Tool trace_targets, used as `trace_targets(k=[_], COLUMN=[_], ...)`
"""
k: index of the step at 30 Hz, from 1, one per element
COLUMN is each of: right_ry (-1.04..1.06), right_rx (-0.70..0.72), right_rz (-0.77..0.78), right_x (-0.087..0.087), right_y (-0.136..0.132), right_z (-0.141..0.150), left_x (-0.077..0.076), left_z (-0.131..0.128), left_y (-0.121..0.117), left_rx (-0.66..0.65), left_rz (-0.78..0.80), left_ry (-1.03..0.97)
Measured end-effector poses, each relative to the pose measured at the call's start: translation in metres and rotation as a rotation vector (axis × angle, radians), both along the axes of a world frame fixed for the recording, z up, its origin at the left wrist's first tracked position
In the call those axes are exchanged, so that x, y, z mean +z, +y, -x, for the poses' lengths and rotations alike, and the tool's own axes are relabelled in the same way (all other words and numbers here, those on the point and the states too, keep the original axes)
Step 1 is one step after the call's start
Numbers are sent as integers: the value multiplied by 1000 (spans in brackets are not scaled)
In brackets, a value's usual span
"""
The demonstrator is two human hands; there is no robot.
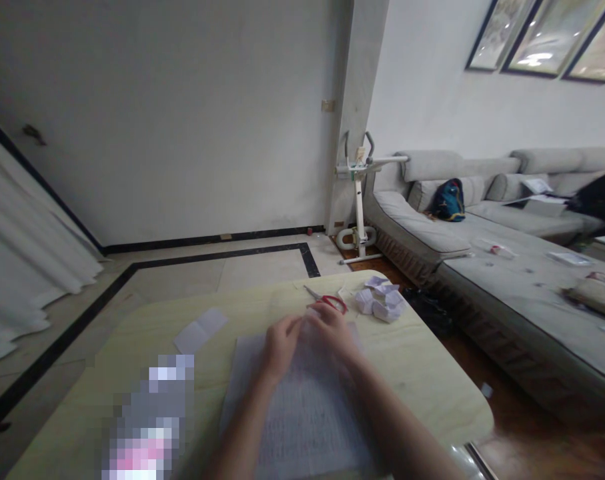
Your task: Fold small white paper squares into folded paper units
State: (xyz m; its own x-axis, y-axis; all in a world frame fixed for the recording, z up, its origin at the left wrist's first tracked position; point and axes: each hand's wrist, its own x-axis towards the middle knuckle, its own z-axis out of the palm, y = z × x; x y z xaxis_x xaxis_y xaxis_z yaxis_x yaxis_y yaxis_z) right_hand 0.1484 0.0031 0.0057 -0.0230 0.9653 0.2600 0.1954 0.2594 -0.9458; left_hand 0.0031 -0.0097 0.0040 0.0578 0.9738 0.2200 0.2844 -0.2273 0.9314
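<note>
My left hand (282, 341) and my right hand (333, 333) meet over the far end of a large sheet of paper with faint writing (307, 417). Their fingers are pinched together around a small pale piece of paper (309, 316), mostly hidden by the fingers. Just beyond my right hand lies a pair of scissors with red handles (338, 303), blades pointing left. Several folded pale paper pieces (389, 307) sit in a cluster to the right of the scissors. A creased blank paper (201, 330) lies flat to the left of my hands.
The light wooden table (422, 373) has rounded corners. A blurred-out patch (147, 427) covers its left front. Beyond stand an exercise machine (359, 200) and a grey sofa (507, 267) with a blue backpack (449, 200). A white curtain (22, 267) hangs at left.
</note>
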Motion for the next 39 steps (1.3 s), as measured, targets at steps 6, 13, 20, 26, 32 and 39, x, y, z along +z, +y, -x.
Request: trace_targets(k=[6,13,20,26,32,39], right_ry=[101,-22,-125,-146,-157,-188], right_rx=[-74,73,4,-10,-56,-25], right_rz=[20,-36,-112,-147,-182,-247], right_x=[-6,-2,-3,-5,-5,2], right_y=[3,-2,-5,-5,-5,-9], right_z=[-2,-2,1,2,2,3], left_x=[0,-1,-1,1,1,0], left_z=[0,2,5,6,7,8], left_y=[-1,0,0,0,0,2], left_rx=[-18,80,77,80,121,171], left_rz=[57,-85,-83,-103,-99,-116], left_ry=[-94,21,161,225,263,337])
